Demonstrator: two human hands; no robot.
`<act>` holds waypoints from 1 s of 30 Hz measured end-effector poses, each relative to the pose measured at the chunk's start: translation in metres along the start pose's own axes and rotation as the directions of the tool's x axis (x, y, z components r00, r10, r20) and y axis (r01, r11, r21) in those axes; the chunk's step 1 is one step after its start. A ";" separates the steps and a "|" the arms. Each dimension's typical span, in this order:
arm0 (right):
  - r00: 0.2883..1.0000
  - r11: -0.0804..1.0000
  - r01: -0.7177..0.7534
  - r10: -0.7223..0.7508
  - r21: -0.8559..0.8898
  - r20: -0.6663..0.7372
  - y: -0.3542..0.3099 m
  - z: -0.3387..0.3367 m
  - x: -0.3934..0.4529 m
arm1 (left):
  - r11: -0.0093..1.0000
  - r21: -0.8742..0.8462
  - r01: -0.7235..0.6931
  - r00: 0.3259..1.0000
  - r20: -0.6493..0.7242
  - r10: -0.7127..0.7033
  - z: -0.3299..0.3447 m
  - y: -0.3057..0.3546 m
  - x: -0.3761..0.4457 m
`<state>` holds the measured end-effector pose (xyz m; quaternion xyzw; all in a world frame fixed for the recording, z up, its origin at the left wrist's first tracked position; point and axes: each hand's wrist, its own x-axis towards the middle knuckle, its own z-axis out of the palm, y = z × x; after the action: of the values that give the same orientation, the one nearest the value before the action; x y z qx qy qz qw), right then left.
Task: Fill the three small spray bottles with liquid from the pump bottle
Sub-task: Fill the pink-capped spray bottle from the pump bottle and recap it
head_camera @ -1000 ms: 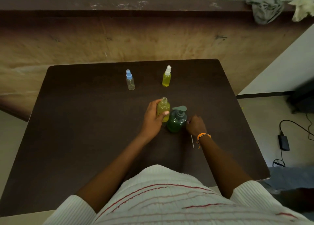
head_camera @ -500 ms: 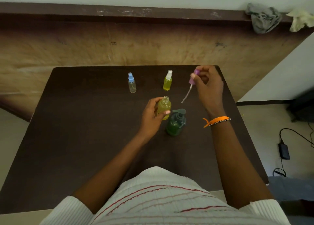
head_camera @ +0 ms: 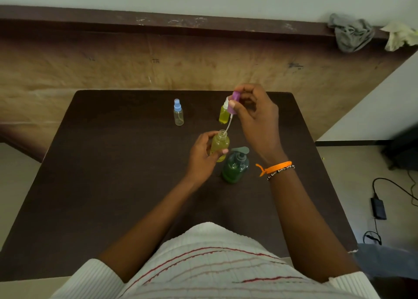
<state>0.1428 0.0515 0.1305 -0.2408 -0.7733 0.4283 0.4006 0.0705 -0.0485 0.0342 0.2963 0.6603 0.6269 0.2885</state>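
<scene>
Dark brown rectangular table [head_camera: 113, 185], seen from above. Far left of the group: small clear plastic spray bottle with a pale blue cap [head_camera: 178, 113], upright, capped, apparently empty, well apart from the rest. Nearer the middle: left hand [head_camera: 202, 157] curled round an open, capless small plastic bottle filled with yellow liquid [head_camera: 219, 144], thumb across its front, base on or just above the tabletop, cannot tell which. Thin white dip tube [head_camera: 228, 126] slanting down into that bottle's neck. Behind it: second small yellow-filled spray bottle with a white cap [head_camera: 223, 116], upright, partly hidden by the purple spray cap [head_camera: 234, 103]. Just right of the held bottle: round dark green pump bottle with a grey-green pump head [head_camera: 235, 166], upright, untouched. Right hand [head_camera: 255, 115] raised above, fingertips pinching the purple cap. Orange woven band and beaded bracelet [head_camera: 277, 168] on the right wrist.
</scene>
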 end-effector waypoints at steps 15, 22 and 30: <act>0.953 0.966 -0.156 0.093 0.204 0.288 0.003 -0.004 -0.008 | 0.971 0.135 -0.195 0.978 -0.053 0.204 -0.011 0.042 0.006; 0.990 0.996 -0.046 0.035 0.079 0.138 -0.014 0.002 -0.004 | 0.951 0.142 -0.275 0.958 -0.047 0.284 -0.012 0.060 0.003; 0.945 0.939 -0.210 0.123 0.274 0.302 -0.020 -0.012 -0.003 | 0.956 0.111 -0.271 0.959 -0.054 0.279 -0.010 0.075 0.003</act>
<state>0.1536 0.0443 0.1501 -0.1788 -0.7242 0.6038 0.2810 0.0632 -0.0502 0.1094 0.3777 0.6536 0.6361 0.1597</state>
